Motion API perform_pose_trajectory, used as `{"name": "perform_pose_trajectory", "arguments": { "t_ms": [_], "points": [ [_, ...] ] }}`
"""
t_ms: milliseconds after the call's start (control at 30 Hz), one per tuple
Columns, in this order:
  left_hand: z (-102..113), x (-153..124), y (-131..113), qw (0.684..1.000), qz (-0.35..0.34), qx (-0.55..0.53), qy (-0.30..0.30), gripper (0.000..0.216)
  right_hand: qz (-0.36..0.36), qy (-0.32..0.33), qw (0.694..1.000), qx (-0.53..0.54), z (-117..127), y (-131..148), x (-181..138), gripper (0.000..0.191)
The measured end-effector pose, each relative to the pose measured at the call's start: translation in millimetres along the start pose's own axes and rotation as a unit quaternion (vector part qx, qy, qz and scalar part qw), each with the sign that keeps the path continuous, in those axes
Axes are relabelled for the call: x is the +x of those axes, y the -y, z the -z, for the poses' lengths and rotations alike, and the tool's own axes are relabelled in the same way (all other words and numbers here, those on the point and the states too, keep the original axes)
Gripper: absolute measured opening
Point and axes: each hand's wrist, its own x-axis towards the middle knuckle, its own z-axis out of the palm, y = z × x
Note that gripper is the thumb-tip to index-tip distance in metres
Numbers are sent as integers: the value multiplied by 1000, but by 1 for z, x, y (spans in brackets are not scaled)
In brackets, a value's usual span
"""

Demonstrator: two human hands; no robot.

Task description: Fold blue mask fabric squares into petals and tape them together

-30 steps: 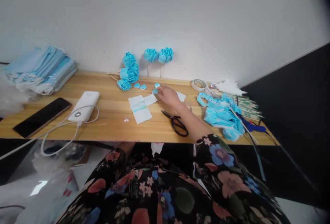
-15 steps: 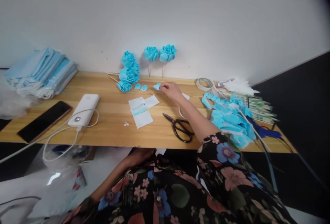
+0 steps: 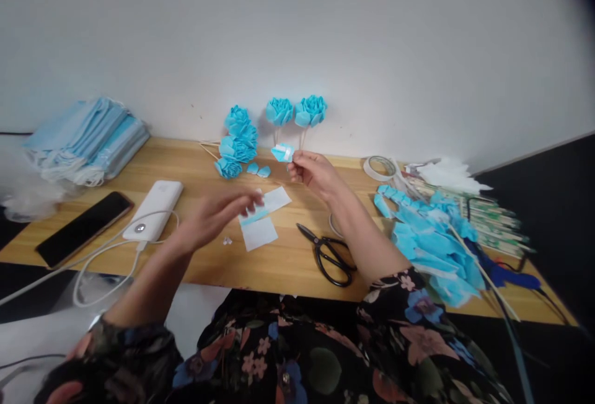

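Note:
My right hand (image 3: 312,173) pinches a small folded blue petal piece (image 3: 283,152) and holds it up above the wooden table (image 3: 186,162). My left hand (image 3: 218,213) hovers over the table with fingers stretched out, holding nothing, just left of white and blue cloth pieces (image 3: 263,215). Finished blue flowers (image 3: 237,142) lie near the wall, and two more blue flowers on sticks (image 3: 297,110) lean against it. Two loose blue petals (image 3: 258,170) lie beside them.
Black scissors (image 3: 329,254) lie right of the cloth pieces. A pile of cut blue strips (image 3: 430,237), sticks and a tape roll (image 3: 377,167) fill the right side. At left are a stack of blue face masks (image 3: 88,140), a white power bank (image 3: 155,201) with cable and a phone (image 3: 83,228).
My right hand has picked the blue petal piece up off the table and lifted it. My left hand has come up from below the table edge to above the cloth pieces.

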Motion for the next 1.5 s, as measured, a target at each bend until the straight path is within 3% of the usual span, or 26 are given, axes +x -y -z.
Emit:
{"name": "perform_pose_trajectory", "arguments": {
  "t_ms": [100, 233, 333, 400, 533, 567, 633, 700, 900, 1133, 1300, 1500],
  "points": [
    [-3, 66, 12, 991, -4, -23, -131, 34, 10, 4, 1000, 7, 0, 1, 2, 30],
    [-7, 107, 39, 991, 69, -79, -86, 48, 15, -16, 999, -41, 10, -6, 8, 25],
    [2, 109, 58, 993, 49, -19, -106, 43, 46, -59, 971, -228, 20, -14, 12, 16],
    [10, 106, 69, 991, 29, 70, -113, 35, 87, -77, 898, -423, 21, -20, 12, 18],
    [16, 101, 84, 954, 16, 286, -89, 28, 125, -49, 688, -713, 10, -33, 10, 29],
    [14, 101, 86, 942, 13, 329, -72, 29, 120, -34, 652, -748, 6, -37, 9, 30],
    [8, 100, 89, 920, 3, 390, -31, 30, 104, -6, 614, -783, 1, -42, 9, 31],
    [1, 100, 91, 905, -8, 425, 3, 32, 91, 10, 615, -783, 1, -44, 8, 33],
    [-13, 102, 95, 881, -14, 472, 42, 33, 66, 19, 672, -737, 12, -31, 1, 44],
    [-13, 99, 97, 901, -22, 433, 6, 28, 80, -29, 720, -689, 19, -43, 12, 29],
    [-8, 97, 95, 885, -21, 465, 4, 33, 86, -72, 733, -671, 19, -48, 21, 19],
    [-1, 97, 94, 880, -16, 475, 12, 35, 107, -112, 735, -659, 41, -35, 16, 27]
  ]
}}
